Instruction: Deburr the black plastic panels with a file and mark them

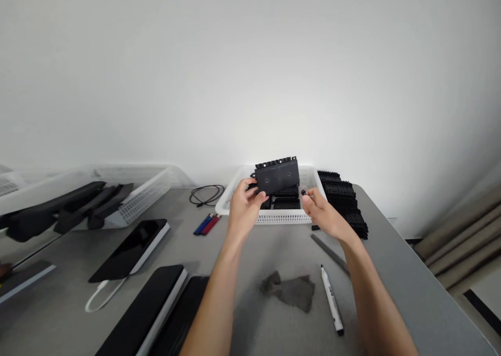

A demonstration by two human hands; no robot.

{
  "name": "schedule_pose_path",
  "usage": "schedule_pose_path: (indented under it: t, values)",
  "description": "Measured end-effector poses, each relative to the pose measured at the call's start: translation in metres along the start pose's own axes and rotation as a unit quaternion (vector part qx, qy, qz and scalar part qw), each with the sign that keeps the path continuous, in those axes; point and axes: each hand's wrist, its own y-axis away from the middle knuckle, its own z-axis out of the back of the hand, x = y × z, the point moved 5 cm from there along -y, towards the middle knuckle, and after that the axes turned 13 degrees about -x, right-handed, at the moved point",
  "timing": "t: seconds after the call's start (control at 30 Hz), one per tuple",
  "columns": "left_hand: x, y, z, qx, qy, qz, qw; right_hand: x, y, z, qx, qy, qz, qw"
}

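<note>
My left hand (247, 202) grips a flat black plastic panel (278, 177) by its left end. The panel has a toothed upper edge and two small round marks on its face. It is held tilted above a white plastic basket (270, 218) with more black parts (286, 202) inside. My right hand (318, 210) is at the basket's right side, fingers pinched around a small dark piece (303, 192) too small to name. The two hands are apart, and the right one does not touch the panel.
Stacked black parts (342, 197) stand right of the basket. Nearer lie a grey strip (331, 252), a white marker (332, 301) and a dark cloth (293, 291). Leftward are blue and red lighters (207, 224), a black cable (207, 194), a phone (131, 249) and another white basket (144, 199).
</note>
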Motion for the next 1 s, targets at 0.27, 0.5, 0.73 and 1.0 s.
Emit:
schedule_pose_path:
  t: [0.27,0.5,0.73,1.0]
  values:
    - [-0.005,0.004,-0.001,0.004,0.03,0.02,0.999,-0.072,0.044,-0.061,0.014,0.407,0.02,0.913]
    - [-0.005,0.006,-0.003,0.032,0.036,0.028,0.998,-0.1,0.07,-0.081,0.066,0.463,-0.006,0.884]
    - [-0.008,0.006,-0.003,0.053,0.035,0.017,0.998,-0.089,0.1,-0.022,-0.038,0.4,0.036,0.915]
    - [-0.003,0.006,-0.003,0.072,0.016,0.024,0.997,-0.141,0.181,0.067,-0.25,0.355,-0.053,0.899]
